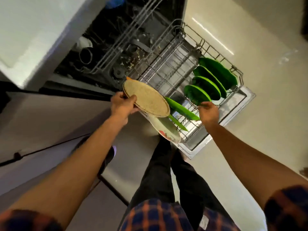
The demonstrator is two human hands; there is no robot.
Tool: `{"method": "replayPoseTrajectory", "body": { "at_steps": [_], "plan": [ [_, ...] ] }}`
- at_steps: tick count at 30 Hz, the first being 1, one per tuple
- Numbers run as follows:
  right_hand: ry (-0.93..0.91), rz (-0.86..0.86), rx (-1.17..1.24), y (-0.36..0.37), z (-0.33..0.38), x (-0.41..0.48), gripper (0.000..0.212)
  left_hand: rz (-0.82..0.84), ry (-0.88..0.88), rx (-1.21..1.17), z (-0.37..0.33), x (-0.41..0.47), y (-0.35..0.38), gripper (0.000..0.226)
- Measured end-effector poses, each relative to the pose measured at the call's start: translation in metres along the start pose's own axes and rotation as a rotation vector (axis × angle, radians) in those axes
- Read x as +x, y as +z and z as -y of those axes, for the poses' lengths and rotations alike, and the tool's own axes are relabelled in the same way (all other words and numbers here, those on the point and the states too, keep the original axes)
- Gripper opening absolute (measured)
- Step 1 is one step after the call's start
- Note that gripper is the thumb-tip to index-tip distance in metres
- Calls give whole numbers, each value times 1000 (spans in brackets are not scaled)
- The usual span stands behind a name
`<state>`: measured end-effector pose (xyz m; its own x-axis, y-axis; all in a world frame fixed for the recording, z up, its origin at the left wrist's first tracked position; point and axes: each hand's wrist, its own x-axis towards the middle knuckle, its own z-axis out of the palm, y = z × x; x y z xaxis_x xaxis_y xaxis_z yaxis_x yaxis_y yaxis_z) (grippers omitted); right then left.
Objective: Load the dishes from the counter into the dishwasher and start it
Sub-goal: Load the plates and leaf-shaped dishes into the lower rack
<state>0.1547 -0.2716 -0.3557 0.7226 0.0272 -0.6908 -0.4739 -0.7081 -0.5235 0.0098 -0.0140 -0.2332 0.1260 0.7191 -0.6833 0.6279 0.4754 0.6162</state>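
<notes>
My left hand (122, 105) grips a small stack of plates by the rim; the top one is a tan plate (146, 98) seen from its underside, held over the near corner of the pulled-out lower rack (240, 77). My right hand (209, 111) pinches the rim of the nearest upright green plate (197, 95) in the rack. Several more green plates (216, 72) stand in a row behind it. Two green plates (182, 107) lean at the rack's near side, next to a white floral plate (166, 130).
The dishwasher is open, its door (240, 105) folded down under the rack. The upper rack (126, 35) sits partly out above the dark tub. A pale counter (33, 30) is at left, cabinet fronts (50, 124) below it. My legs (166, 172) stand on the cream floor (266, 114).
</notes>
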Motion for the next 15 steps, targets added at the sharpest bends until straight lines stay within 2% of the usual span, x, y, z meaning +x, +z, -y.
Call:
{"method": "replayPoseTrajectory", "body": {
  "at_steps": [7, 15],
  "plan": [
    [184, -279, -5, 5, -33, 47, 50, 93, -40, 60, -17, 92, 56, 41],
    [204, -569, 80, 28, -43, 83, 52, 38, 4, 185, -12, 149, 94, 44]
  ]
}}
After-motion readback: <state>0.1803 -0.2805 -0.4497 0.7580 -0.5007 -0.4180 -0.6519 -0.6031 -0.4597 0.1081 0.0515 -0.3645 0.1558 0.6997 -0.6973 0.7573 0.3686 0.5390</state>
